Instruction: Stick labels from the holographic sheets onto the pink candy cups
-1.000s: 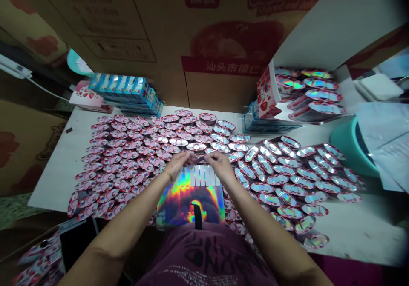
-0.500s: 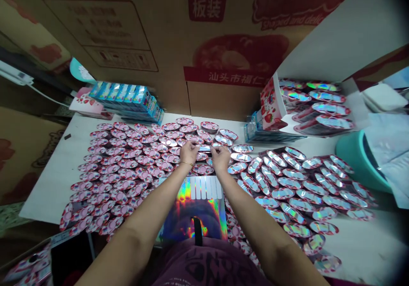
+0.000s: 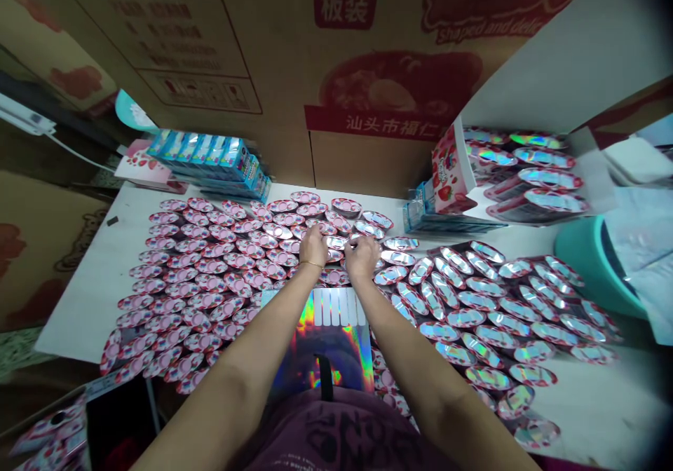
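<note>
Left hand (image 3: 314,248) and right hand (image 3: 362,255) curl knuckles-up over one foil-lidded cup (image 3: 335,242) between them, grip hidden; holographic sheet (image 3: 341,338) lies just behind, within reach.

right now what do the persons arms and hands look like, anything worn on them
Both arms are bare past the elbow, no gloves. The left hand has a thin gold-coloured bangle at its wrist; the right hand wears nothing. A dark purple printed shirt shows below.

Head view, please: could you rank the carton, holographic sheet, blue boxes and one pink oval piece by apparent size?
1. carton
2. holographic sheet and blue boxes: look alike, the sheet nearer, so unranked
3. pink oval piece
</note>
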`<action>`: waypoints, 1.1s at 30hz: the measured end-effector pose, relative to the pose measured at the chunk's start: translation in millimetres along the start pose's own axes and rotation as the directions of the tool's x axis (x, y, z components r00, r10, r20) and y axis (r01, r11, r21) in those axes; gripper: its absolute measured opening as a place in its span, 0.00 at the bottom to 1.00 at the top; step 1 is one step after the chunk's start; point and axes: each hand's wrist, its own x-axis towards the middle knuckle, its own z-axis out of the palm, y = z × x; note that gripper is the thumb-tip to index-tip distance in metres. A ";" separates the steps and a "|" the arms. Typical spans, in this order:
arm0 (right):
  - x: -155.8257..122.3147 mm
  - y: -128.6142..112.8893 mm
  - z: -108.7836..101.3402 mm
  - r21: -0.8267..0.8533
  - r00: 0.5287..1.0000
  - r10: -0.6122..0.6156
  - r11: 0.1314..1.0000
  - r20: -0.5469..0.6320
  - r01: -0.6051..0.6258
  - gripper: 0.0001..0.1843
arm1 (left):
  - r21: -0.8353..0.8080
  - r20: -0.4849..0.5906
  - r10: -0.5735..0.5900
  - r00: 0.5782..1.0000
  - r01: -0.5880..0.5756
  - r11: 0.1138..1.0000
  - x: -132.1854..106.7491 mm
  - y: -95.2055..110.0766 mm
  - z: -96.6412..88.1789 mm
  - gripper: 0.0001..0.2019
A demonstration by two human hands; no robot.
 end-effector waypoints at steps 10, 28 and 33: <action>-56.4 -4.8 -39.6 0.091 0.662 -0.613 0.760 0.431 0.644 0.14 | 0.110 0.424 0.164 0.891 -0.230 0.967 -60.6 -73.3 -75.7 0.12; -95.9 -16.8 -24.0 0.064 0.445 -0.719 0.559 0.533 0.826 0.19 | -0.018 0.503 0.192 0.843 -0.212 0.977 -79.5 -71.2 -87.6 0.07; -101.1 -13.5 -24.8 0.078 0.443 -0.737 0.553 0.511 0.830 0.19 | -0.014 0.498 0.170 0.850 -0.188 0.982 -79.1 -75.1 -84.1 0.07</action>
